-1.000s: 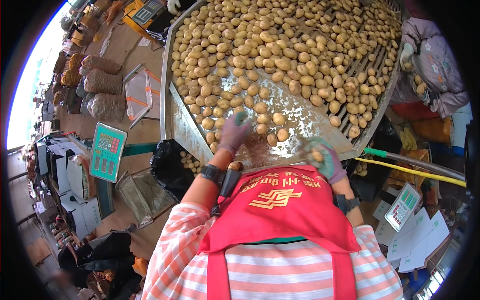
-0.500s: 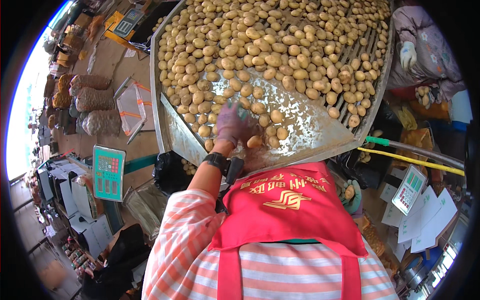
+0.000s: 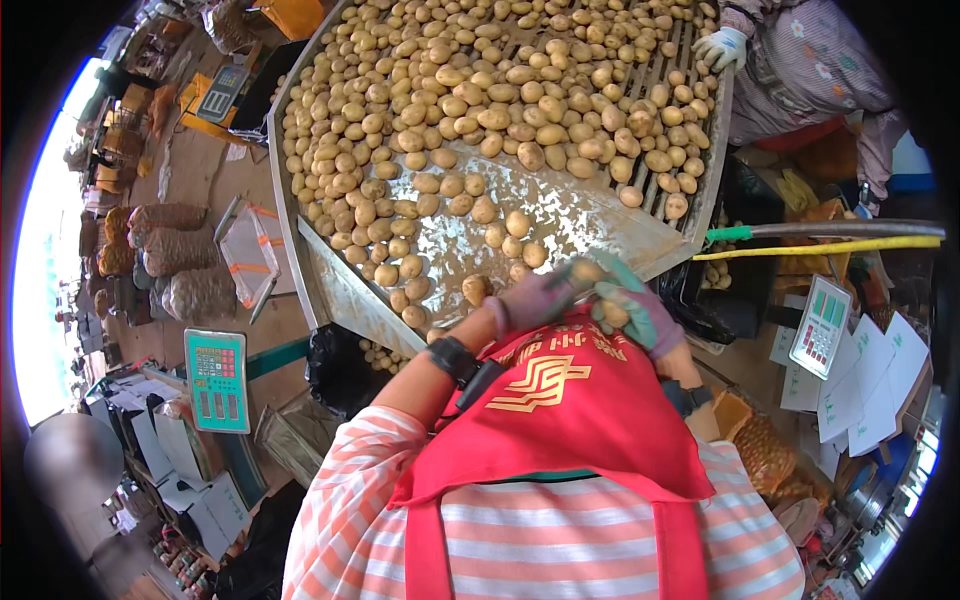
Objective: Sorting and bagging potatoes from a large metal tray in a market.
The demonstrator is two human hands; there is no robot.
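Both my gloved hands meet at the near edge of a metal sorting table (image 3: pixel 590 222), in front of my red apron (image 3: pixel 600 440). My left hand (image 3: pixel 535 300), in a purple glove, is closed around a potato (image 3: pixel 586 272); its fingers are a little blurred. Beside it my right hand (image 3: pixel 645 308), in a green and purple glove, is closed on another potato (image 3: pixel 612 314). Loose potatoes (image 3: pixel 430 110) cover the far part of the table. A few lie nearer, including a potato (image 3: pixel 476 290) just left of my left hand.
At the far right a co-worker's white-gloved hand (image 3: pixel 722 48) rests by the slatted edge. A black bag (image 3: pixel 345 370) hangs below the table's left corner. Scales stand left (image 3: pixel 216 380) and right (image 3: pixel 822 325). A yellow pole (image 3: pixel 820 247) juts out on the right.
My left hand has drawn back from the potatoes toward my apron, now with a potato. My right hand has risen from low right to meet it. The co-worker's hand has moved to the table edge.
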